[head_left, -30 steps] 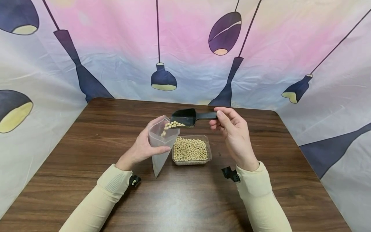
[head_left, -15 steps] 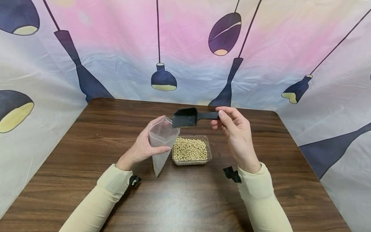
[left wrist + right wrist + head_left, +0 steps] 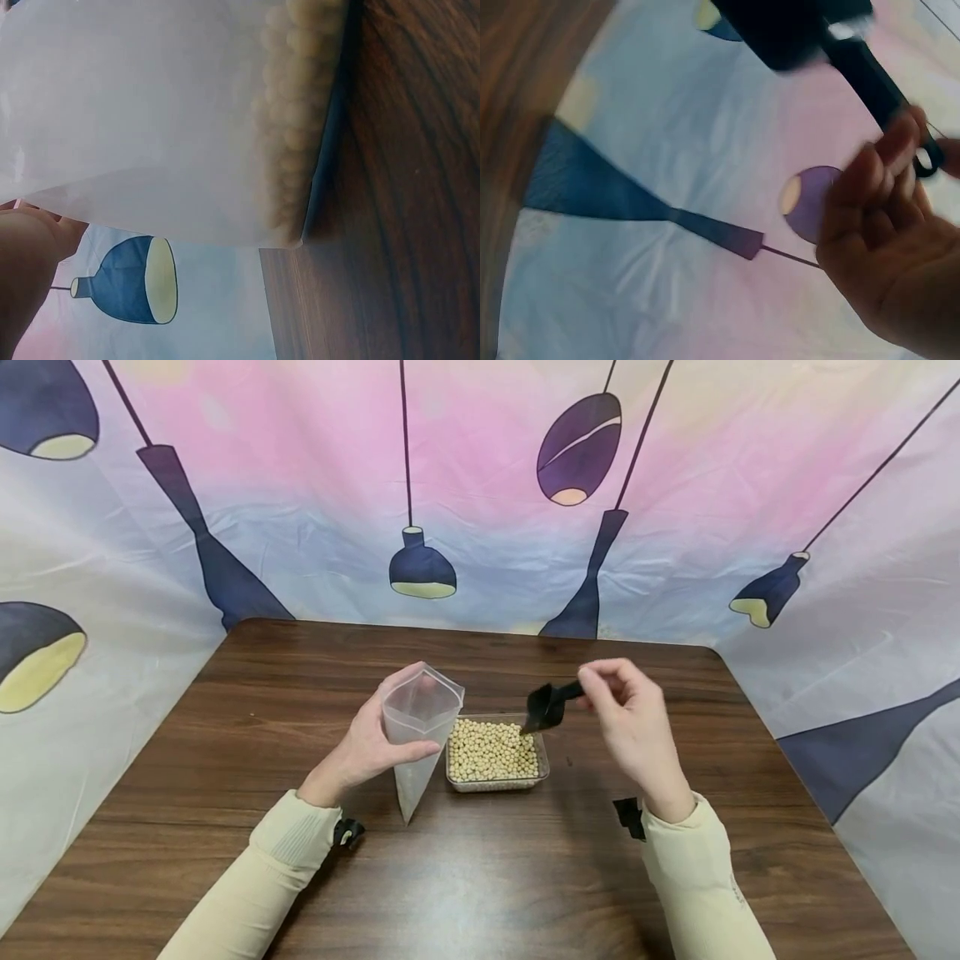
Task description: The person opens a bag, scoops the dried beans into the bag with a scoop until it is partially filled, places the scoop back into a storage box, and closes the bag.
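My left hand (image 3: 367, 747) grips a frosted plastic pouch (image 3: 423, 718), thumb in front and fingers behind, its mouth held wide. Round pale beans (image 3: 292, 127) show through the bottom of the pouch in the left wrist view. Between thumb and fingers, my right hand (image 3: 633, 727) pinches the handle of a black scoop (image 3: 546, 707). The scoop tilts downward, its tip overlapping the right rear corner of a clear plastic container (image 3: 495, 786) in the head view. That container is filled with soybeans (image 3: 491, 750). In the right wrist view the scoop is blurred.
A dark wood-grain table (image 3: 480, 885) carries the container, just right of the pouch. Behind the table's far edge hangs a pastel cloth backdrop (image 3: 322, 468) printed with lamps. More of the cloth closes off both sides.
Beans were sliding from the scoop into the pouch, then the scoop was emptied. My right hand has since moved right and lower, tipping the scoop toward the container. My left hand stays put.
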{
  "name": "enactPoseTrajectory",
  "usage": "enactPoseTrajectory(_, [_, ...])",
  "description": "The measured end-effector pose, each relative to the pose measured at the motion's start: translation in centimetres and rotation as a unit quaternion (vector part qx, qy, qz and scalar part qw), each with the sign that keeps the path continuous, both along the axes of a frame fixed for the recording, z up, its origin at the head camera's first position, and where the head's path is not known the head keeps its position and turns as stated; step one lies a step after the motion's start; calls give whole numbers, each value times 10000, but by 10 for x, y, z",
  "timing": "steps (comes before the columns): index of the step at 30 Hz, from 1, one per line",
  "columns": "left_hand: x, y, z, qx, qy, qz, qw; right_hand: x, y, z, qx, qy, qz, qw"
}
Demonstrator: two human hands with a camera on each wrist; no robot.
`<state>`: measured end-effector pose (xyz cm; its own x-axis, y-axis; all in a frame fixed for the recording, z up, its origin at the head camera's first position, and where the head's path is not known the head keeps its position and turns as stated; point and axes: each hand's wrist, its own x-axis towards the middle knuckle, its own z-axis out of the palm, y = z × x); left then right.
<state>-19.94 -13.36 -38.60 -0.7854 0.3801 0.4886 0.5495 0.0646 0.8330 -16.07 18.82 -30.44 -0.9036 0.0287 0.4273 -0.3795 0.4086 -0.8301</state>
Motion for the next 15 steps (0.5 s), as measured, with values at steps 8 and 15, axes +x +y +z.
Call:
enactPoseTrajectory(8, [-1,0,-1,64,-100,-98,9999,3,3,-22,1364,-976,349,9852])
enactPoseTrajectory(15, [-1,0,-1,49,-80,-93,9999,-1,8,-34,1294,-1280,399,9825])
